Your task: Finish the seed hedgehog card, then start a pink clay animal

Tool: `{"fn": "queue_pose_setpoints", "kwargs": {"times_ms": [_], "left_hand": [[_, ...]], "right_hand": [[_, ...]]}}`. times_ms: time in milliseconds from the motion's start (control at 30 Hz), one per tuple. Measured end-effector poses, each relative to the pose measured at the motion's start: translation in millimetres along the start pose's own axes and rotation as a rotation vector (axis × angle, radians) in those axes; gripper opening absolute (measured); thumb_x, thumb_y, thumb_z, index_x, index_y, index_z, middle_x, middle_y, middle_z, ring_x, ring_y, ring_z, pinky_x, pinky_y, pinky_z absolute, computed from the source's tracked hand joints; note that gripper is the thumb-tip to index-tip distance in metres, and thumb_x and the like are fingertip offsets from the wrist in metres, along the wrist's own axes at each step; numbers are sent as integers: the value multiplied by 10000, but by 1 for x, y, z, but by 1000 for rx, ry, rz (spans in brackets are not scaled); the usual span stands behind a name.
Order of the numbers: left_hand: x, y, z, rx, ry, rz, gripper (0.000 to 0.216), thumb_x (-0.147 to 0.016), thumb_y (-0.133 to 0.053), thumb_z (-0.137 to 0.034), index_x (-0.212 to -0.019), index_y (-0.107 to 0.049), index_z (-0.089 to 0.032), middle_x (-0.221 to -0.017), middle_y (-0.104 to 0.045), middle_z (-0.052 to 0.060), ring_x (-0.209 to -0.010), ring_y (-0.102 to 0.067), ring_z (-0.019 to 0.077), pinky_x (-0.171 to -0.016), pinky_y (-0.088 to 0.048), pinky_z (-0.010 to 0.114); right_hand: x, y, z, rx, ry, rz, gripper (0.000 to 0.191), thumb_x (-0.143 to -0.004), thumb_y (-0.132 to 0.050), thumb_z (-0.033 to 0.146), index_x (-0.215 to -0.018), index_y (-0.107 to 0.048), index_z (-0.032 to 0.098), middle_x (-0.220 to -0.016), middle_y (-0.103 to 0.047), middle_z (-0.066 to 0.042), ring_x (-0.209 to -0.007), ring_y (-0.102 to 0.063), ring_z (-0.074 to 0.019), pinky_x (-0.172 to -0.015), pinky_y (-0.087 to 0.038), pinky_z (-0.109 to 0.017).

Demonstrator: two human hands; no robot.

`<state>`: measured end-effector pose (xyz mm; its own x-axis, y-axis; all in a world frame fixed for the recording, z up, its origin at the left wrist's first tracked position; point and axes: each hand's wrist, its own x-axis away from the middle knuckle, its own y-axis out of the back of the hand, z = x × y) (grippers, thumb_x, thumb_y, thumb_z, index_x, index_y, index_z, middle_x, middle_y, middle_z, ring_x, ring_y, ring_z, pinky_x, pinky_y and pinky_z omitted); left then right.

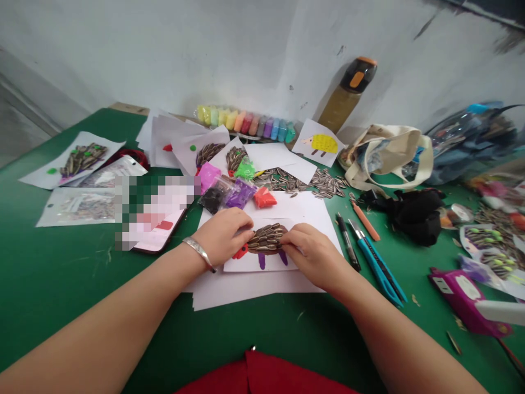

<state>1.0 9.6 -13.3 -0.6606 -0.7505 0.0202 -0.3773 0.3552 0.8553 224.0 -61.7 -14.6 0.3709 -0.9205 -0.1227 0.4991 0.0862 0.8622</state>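
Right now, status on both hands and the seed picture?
Left hand at red head, right hand at opposite end of seeds. Seed picture flat on white paper. Hands partly cover both ends.

The smooth surface [53,268] is deep green, the plastered wall [164,54] pale grey with dark scuffs. On a rectangular white paper card [241,266], slender sunflower seeds [266,236] show dark brown and cream stripes; the round clay head [241,252] is red with black marks, the stubby clay legs [262,261] purple. A row of plastic-wrapped clay packets [246,123] runs from yellow through orange and red to purple, blue and teal.
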Motion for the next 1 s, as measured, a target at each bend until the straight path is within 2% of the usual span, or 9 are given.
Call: {"fn": "queue_pose_setpoints", "kwargs": {"times_ms": [500, 700, 833, 1000], "left_hand": [[0, -1, 2, 3, -17, -8, 186, -871, -502, -257, -913, -637, -136, -931, -635, 87, -911, -570, 230, -836, -446, 386], [1, 0, 1, -3, -6, -1, 181, -869, -507, -248, -910, -641, -135, -929, -634, 88, -904, -572, 230, -828, -447, 383], [0, -1, 1, -2, -6, -3, 180, -870, -511, -242, -913, -645, -129, -933, -635, 91, -909, -569, 229, -837, -443, 385], [-1, -1, 2, -1, -10, -10, 183, -867, -514, -249, -915, -648, -134, -930, -643, 87, -909, -577, 229, -829, -447, 377]], "right_hand": [[-1, -5, 0, -50, -20, 42, 161, -898, -533, 133, -844, -677, 179, -830, -596, -44, -817, -554, -168, -748, -430, -276], [0, 5, -2, -8, -30, 53, 105, -869, -580, 150, -846, -677, 183, -814, -606, -38, -806, -552, -176, -746, -423, -294], [1, 13, -3, 30, -52, 28, 147, -879, -560, 159, -808, -688, 178, -764, -610, -40, -785, -556, -179, -728, -411, -296], [0, 9, -3, 66, -46, 93, 198, -873, -539, 138, -737, -676, 180, -716, -594, -26, -742, -548, -161, -690, -390, -279]]}}
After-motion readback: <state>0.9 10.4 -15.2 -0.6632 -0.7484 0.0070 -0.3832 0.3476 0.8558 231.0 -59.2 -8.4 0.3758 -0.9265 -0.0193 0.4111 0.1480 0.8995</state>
